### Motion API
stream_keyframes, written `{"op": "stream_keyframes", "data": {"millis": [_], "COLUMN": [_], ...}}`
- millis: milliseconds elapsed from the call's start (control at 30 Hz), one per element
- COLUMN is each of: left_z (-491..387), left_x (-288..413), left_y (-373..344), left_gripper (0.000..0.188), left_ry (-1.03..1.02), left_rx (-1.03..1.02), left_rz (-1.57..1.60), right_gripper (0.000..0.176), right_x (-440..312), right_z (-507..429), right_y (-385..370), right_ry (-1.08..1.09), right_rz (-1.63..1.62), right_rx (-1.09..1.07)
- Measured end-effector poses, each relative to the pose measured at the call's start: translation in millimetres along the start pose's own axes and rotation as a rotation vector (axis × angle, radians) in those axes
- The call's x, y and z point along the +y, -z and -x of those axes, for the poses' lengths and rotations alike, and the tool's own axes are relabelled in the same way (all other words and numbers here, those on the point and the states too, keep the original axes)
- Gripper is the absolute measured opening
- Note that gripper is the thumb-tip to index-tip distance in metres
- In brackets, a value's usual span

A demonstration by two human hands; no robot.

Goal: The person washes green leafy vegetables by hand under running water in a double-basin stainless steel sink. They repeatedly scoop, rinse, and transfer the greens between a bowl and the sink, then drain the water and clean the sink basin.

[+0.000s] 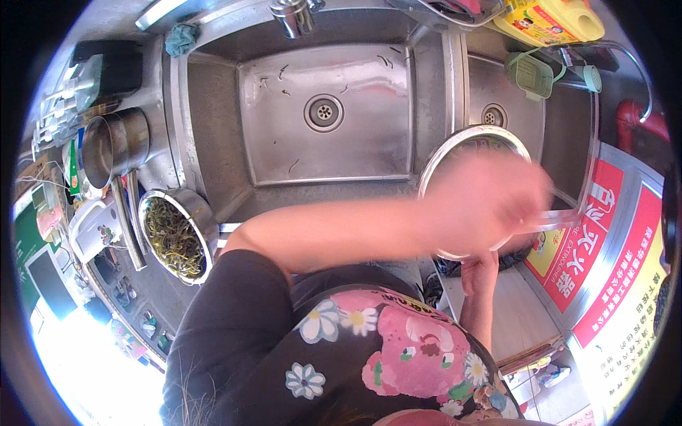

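Note:
My left arm reaches across my body to the right, and my left hand (pixel 493 199), smeared by motion, is over a round stainless steel bowl (pixel 430 169). Its fingers are too blurred to tell whether they grip anything. My right hand (pixel 478 270) holds the bowl's near side from below, its fingers partly hidden. The bowl is at the near edge of the smaller right sink basin (pixel 514 88), above the counter line. My left hand covers most of the bowl's inside, so its contents cannot be made out.
A large steel sink basin (pixel 362 154) has a few dark green shreds on its floor. Left of it stand a metal bowl of shredded kelp-like strips (pixel 173 239) and long-handled saucepans (pixel 114 141). A green strainer basket (pixel 533 77), yellow jug (pixel 551 24) and fire-extinguisher box (pixel 581 234) are at right.

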State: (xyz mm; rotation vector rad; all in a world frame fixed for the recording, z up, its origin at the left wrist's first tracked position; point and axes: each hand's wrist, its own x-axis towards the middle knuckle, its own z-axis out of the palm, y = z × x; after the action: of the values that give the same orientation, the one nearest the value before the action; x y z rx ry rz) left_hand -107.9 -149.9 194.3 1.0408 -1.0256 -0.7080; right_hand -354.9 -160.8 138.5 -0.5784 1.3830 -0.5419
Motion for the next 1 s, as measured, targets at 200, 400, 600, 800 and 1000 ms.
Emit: {"op": "stream_keyframes", "data": {"millis": [200,400,600,800,1000], "left_z": [-23.3,-21.6,42.6,172.0,188.1], "left_x": [68.2,18.6,-149.2,-278.9,-321.0], "left_y": [-137.9,-78.7,152.4,246.3,229.4], "left_gripper": [0.006,0.010,0.013,0.018,0.020], "left_ry": [-0.133,0.046,0.534,0.778,0.854], "left_rx": [-0.888,-0.590,0.306,0.236,0.126], "left_rz": [-0.316,-0.393,-0.689,-1.061,-1.226], "right_gripper": [0.042,0.044,0.037,0.047,0.047], "right_x": [6.5,4.0,1.4,-2.2,-3.3], "right_z": [-6.8,-6.3,1.2,-2.4,1.7], "right_y": [15.3,16.9,2.2,6.7,1.2], "right_ry": [0.018,0.006,0.027,-0.059,-0.038], "right_rz": [0.121,0.328,-0.005,0.076,0.033], "right_rx": [-0.004,0.013,-0.061,0.085,0.045]}}
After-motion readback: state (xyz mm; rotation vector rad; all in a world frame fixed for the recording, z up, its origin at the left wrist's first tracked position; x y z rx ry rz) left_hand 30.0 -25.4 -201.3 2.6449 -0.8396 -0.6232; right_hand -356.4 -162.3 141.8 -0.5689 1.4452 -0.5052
